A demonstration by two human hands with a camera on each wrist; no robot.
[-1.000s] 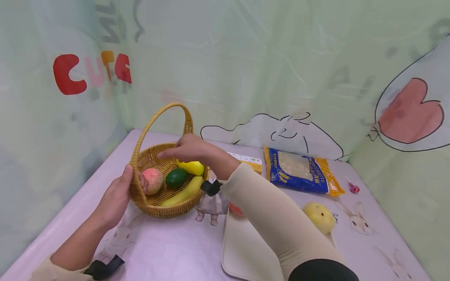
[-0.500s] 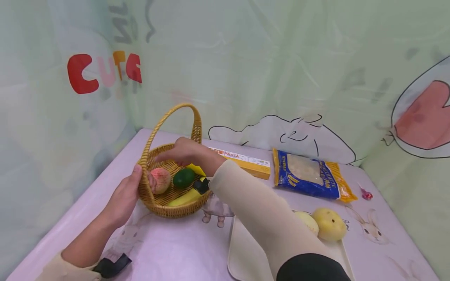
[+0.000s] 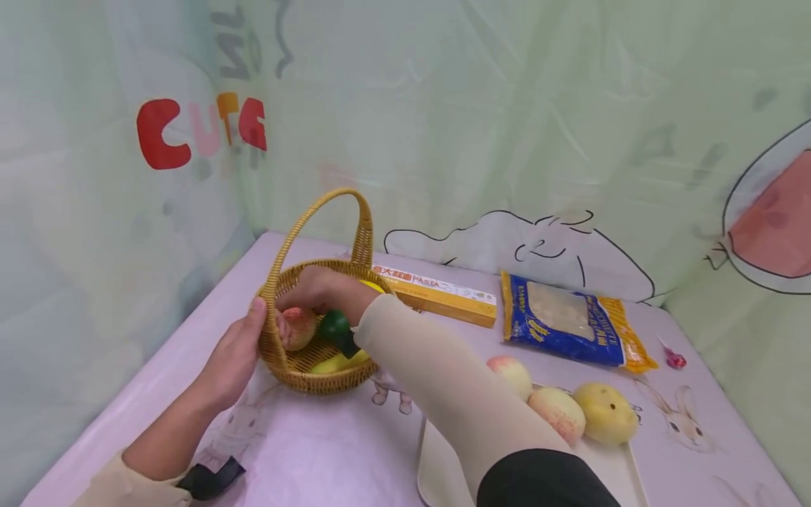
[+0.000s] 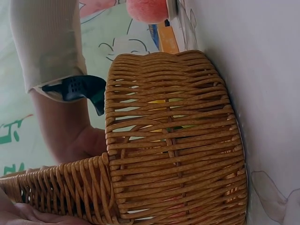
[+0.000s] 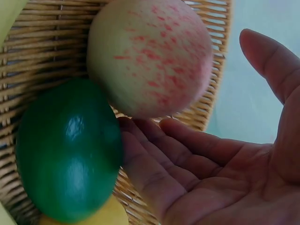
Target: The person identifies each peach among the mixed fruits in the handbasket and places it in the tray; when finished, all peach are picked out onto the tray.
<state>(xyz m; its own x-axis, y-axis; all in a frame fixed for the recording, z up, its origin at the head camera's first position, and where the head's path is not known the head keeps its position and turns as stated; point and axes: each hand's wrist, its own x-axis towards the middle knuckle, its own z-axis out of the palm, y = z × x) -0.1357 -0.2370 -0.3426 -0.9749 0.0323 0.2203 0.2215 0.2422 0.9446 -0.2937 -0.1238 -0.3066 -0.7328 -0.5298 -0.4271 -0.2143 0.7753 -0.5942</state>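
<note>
My left hand point(image 3: 234, 355) grips the wicker basket point(image 3: 323, 384) at the base of its arched handle, thumb outside. My right hand point(image 3: 319, 287) reaches down into the basket from above. In the right wrist view, its fingers extend between a pink-speckled peach point(image 5: 150, 56) and a glossy dark green oval fruit point(image 5: 70, 150), fingertips right at both. The thumb stands well apart from the fingers, beyond the rim. A banana point(image 3: 334, 364) lies at the front inside the basket, and a yellow fruit point(image 3: 374, 285) sits behind, partly hidden by the right wrist.
Right of the basket lie a pasta box point(image 3: 443, 299) and a blue-and-yellow pasta bag point(image 3: 564, 320). A pale tray point(image 3: 443, 458), partly under the right forearm, bears a peach point(image 3: 557, 414) and a round yellow fruit point(image 3: 607, 414). A wrapped candy point(image 3: 675, 359) lies far right.
My right hand has lowered from above the basket to between the peach and the green fruit. The left hand keeps its grip. The head view has turned left, shifting everything rightward.
</note>
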